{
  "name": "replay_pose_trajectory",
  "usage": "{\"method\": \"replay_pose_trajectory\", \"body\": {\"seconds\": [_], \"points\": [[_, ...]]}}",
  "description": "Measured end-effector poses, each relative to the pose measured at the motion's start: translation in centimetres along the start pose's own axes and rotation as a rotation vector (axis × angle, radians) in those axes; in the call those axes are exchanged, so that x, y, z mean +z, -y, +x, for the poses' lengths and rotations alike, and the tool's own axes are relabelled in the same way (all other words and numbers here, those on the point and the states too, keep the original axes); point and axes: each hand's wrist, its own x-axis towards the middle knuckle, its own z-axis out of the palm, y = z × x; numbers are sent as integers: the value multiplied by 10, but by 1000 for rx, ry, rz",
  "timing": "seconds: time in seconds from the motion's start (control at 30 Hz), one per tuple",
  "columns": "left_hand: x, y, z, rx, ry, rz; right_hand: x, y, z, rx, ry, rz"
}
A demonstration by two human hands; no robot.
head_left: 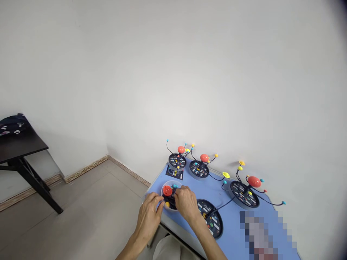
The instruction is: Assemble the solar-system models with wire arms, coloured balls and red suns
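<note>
A clear round tray [166,183] near the table's left edge holds loose model parts: a red ball [167,190], a yellow ball [167,204], black arms. My left hand [150,212] grips the tray's near rim, fingers curled. My right hand [186,202] reaches into the tray from the right, fingers bent down among the black parts; what they pinch is hidden. A black round base [213,218] with one arm lies just right of my right wrist.
The blue table [233,231] carries three assembled solar-system models [177,159] [200,167] [245,191] along the white wall, and a black card [175,173]. A pixelated patch covers the near right. Left, across tiled floor, stands a dark table [18,146].
</note>
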Motion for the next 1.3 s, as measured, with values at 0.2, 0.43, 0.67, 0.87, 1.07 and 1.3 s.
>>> {"method": "replay_pose_trajectory", "body": {"seconds": [0.2, 0.43, 0.67, 0.87, 1.07, 1.3], "points": [[0, 4, 6, -4, 39, 25, -5, -16, -3, 80, -11, 56], [4, 0, 17, 24, 94, 1, -1, -23, -7, 136, -46, 175], [9, -3, 28, 55, 25, -16, -1, -21, -4, 150, -71, 324], [14, -11, 39, 97, 124, 82, -6, -15, -1, 145, -65, 432], [23, -13, 53, 230, 436, 349, -3, -22, -1, 227, -107, 446], [34, -9, 64, 240, 478, 261, 4, -27, 0, 253, -160, 512]]}}
